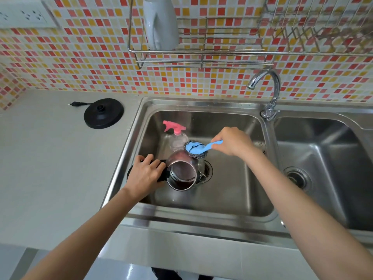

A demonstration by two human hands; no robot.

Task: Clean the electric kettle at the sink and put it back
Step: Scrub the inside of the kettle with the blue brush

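Left hand (145,175) grips the handle of the kettle (182,174), which sits open in the left sink basin (232,190); right hand (232,141) pinches a blue scrubber (196,149) just over the rim; looks like scrubbing's on, so next it probably needs to go down inside.

No legible text, brand, label or number anywhere in view. Nothing readable on the spray bottle (176,141) at centre frame, on the kettle (181,175) just below it, or on the socket plate (24,16) at upper left.
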